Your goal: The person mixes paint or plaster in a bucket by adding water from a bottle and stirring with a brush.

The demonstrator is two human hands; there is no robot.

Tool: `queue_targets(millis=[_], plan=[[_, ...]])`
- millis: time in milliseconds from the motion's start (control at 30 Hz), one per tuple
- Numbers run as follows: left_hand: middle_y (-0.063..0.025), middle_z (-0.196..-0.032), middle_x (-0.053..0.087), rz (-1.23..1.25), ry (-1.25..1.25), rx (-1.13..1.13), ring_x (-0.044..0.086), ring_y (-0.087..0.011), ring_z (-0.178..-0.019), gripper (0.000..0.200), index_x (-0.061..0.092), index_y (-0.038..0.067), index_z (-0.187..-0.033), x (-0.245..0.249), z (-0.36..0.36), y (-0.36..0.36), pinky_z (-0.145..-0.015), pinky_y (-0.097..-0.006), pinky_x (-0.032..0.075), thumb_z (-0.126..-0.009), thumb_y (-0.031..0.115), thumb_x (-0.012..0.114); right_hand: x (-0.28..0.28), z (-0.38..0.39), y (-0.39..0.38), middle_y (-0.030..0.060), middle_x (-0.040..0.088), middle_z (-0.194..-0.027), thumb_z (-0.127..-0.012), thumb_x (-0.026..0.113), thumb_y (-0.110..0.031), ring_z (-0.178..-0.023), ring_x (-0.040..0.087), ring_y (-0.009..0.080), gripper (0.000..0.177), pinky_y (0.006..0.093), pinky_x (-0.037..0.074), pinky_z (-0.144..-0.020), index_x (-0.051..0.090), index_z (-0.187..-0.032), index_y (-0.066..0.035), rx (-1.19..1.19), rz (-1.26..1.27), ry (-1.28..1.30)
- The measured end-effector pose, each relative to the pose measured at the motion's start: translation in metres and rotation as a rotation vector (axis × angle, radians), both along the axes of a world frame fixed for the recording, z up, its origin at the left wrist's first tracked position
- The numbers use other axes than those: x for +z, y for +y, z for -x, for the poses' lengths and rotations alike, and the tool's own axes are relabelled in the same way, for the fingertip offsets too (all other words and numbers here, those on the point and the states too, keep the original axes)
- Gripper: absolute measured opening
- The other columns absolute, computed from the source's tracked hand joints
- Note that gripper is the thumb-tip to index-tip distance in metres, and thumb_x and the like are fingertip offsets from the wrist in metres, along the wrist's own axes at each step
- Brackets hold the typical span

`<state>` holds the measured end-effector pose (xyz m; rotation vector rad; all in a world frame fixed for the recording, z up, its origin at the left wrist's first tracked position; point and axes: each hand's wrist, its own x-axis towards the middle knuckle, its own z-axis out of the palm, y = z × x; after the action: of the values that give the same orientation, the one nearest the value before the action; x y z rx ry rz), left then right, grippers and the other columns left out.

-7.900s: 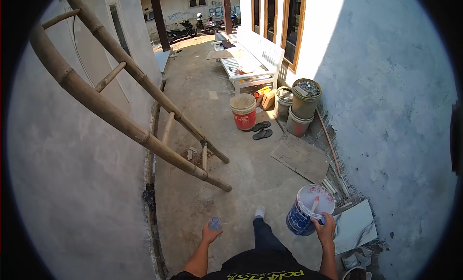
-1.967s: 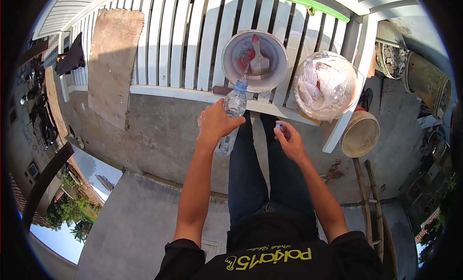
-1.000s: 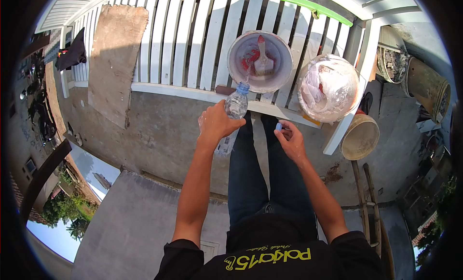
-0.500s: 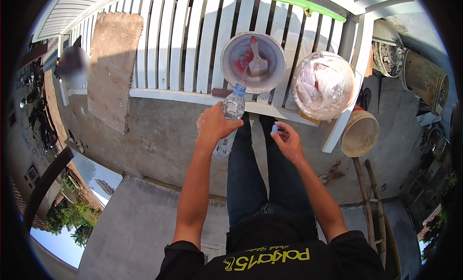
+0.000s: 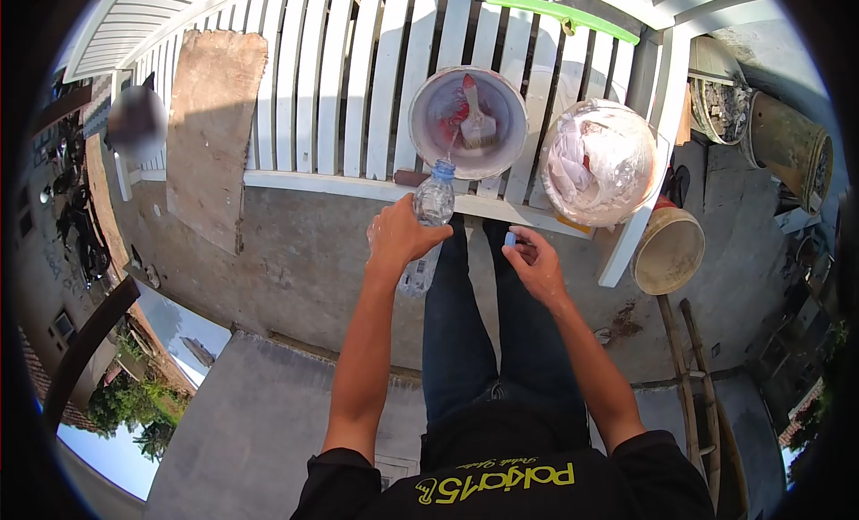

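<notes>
My left hand (image 5: 398, 237) is wrapped round a clear plastic bottle (image 5: 435, 198), its blue-ringed mouth tipped over the near rim of a white bucket (image 5: 421, 142). Water runs from the mouth into this bucket. Inside lies a brush (image 5: 478, 124) with a red-tipped handle, beside a reddish patch. To the right of the bottle, my right hand (image 5: 535, 262) pinches a small blue cap (image 5: 510, 240) between thumb and fingers. A second bucket (image 5: 646, 184), topped with crumpled whitish plastic, stands to the right of the first.
Both buckets stand on a white slatted bench (image 5: 344, 90). A worn brown board (image 5: 210, 117) leans across it at left, and a green strip (image 5: 555, 14) lies at the back. An open tub (image 5: 669, 251) and wooden poles (image 5: 684, 368) are at right.
The view has shifted slightly, so the bench and buckets appear a little lower. Both hands keep their holds on the bottle and the cap.
</notes>
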<state>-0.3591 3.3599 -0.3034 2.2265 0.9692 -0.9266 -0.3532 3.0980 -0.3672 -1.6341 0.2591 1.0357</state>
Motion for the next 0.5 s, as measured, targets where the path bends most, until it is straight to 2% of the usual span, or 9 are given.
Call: queue_targets(millis=[500], plan=[[-0.0236, -0.1, 0.071, 0.015, 0.008, -0.001, 0.067, -0.0408, -0.098, 0.065, 0.066, 0.001, -0.106, -0.0061, -0.0014, -0.0007, -0.089, -0.048, 0.052, -0.059, 0.044, 0.078, -0.0011, -0.0017, -0.0021, 0.01, 0.063, -0.111, -0.089, 0.071, -0.01, -0.094, 0.064, 0.0136, 0.043, 0.0292, 0.053, -0.089, 0.057, -0.128, 0.0, 0.015, 0.007, -0.009]])
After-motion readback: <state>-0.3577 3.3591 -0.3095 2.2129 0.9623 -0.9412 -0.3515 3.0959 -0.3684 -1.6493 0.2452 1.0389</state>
